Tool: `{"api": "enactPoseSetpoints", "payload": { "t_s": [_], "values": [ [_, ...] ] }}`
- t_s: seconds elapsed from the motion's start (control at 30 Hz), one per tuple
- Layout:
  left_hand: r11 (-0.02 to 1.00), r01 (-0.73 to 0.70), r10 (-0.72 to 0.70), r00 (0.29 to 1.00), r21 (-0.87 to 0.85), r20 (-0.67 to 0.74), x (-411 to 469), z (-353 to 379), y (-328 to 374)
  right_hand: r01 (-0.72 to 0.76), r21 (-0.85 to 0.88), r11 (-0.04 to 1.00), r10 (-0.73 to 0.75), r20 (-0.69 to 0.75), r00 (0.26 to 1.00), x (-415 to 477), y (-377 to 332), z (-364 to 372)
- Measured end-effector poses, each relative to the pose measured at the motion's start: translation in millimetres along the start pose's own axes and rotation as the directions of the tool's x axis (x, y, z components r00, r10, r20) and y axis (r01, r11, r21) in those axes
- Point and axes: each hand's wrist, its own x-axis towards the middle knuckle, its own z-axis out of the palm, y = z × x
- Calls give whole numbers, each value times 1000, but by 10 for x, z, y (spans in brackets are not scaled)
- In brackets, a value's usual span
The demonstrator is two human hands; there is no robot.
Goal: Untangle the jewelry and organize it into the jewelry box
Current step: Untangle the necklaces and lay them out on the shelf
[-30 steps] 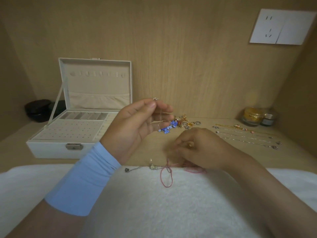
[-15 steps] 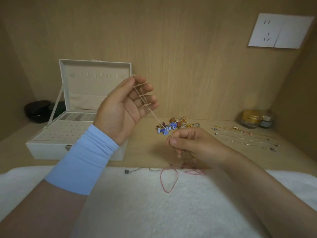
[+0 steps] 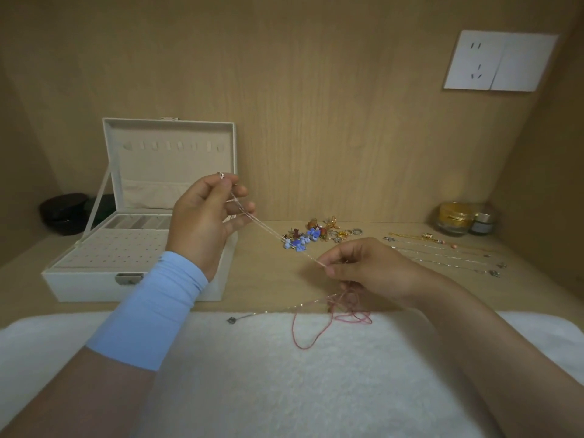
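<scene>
Untangling step, midway. L hand (image 3: 205, 222) up in front of open jewelry box (image 3: 94, 284), thumb + forefinger pinching clasp end of thin chain (image 3: 268, 227). R hand (image 3: 369, 267) low, fingertips nipping same chain; taut btwn the two. Rest of it knotted w/ red cord (image 3: 354, 316) on white towel (image 3: 284, 390) under R hand. Next, prob: ease chain free of cord, no yanking.

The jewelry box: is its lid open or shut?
Open. The lid of the jewelry box stands upright, and the inner tray shows.
</scene>
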Motion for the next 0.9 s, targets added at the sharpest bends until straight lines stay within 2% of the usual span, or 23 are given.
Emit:
{"api": "enactPoseSetpoints", "payload": {
  "t_s": [0.2, 0.27, 0.33, 0.4, 0.47, 0.5, 0.53, 0.63, 0.73, 0.83, 0.9],
  "values": [
    [985, -18, 23, 999, 173, -30, -27, -35, -16, -1, -41, 999, 5, 91, 996, -32, 2, -21],
    [964, -19, 5, 999, 265, 51, -69, -20, -15, 9, -35, 999, -4, 134, 991, -52, -14, -24],
    [897, -42, -62, 973, 439, 220, -147, -8, 10, 12, -21, 1000, -8, 187, 982, -80, -39, -16],
    [735, -132, -236, 869, 665, 434, -241, -10, 55, 9, -36, 999, 0, 245, 969, -114, -59, -2],
    [538, -221, -502, 691, 813, 520, -335, -13, 118, 13, -78, 997, 12, 313, 950, -139, -81, 18],
    [464, -245, -601, 619, 851, 506, -373, -15, 139, 16, -88, 996, 15, 340, 940, -144, -90, 29],
    [409, -254, -662, 578, 876, 477, -402, -19, 151, 18, -93, 996, 17, 359, 933, -151, -100, 41],
    [289, -223, -738, 568, 931, 365, -441, -38, 184, 36, -104, 994, 12, 427, 904, -176, -127, 77],
    [174, -203, -816, 517, 963, 257, -454, -75, 239, 60, -157, 986, 18, 452, 892, -177, -118, 108],
    [161, -117, -853, 483, 980, 198, -466, -123, 263, 64, -158, 985, 14, 449, 893, -165, -102, 134],
    [140, -131, -834, 518, 982, 188, -474, -140, 277, 66, -158, 985, 10, 439, 898, -166, -101, 149]
  ]
}}
